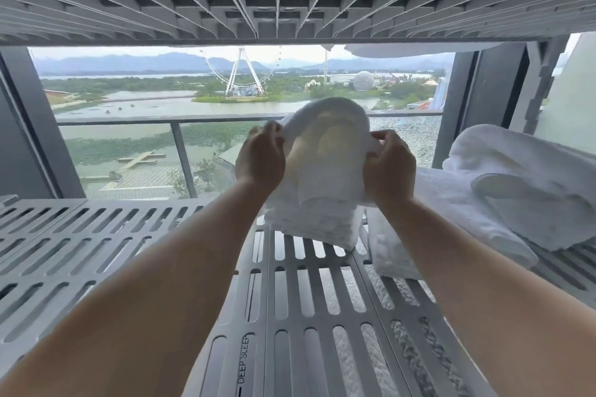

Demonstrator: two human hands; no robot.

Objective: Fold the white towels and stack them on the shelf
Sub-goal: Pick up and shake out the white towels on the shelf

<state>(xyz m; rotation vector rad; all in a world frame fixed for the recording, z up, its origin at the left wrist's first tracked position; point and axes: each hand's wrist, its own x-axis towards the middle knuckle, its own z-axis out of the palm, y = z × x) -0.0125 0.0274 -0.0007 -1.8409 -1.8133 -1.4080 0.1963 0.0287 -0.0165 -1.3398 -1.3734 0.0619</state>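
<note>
Terry-cloth towel (325,151) is soft, light and limp; it is pinched at opposite edges by left hand (259,159) and right hand (390,167) above the shelf (129,235).

A wide window (225,106) filled the back of the view, framed by dark grey uprights (29,126) on both sides. Even, overcast daylight came through it. Just outside ran a glass balcony railing (180,121) with a grey top rail and a post. Beyond lay calm water (145,105), green wetland, and an island carrying a large white Ferris wheel (241,72). A pale dome (363,80) stood to its right among trees, and hazy mountains (135,60) closed the horizon under a whitish sky. Below the balcony, low grey rooftops (142,177) showed near the shore.
</note>
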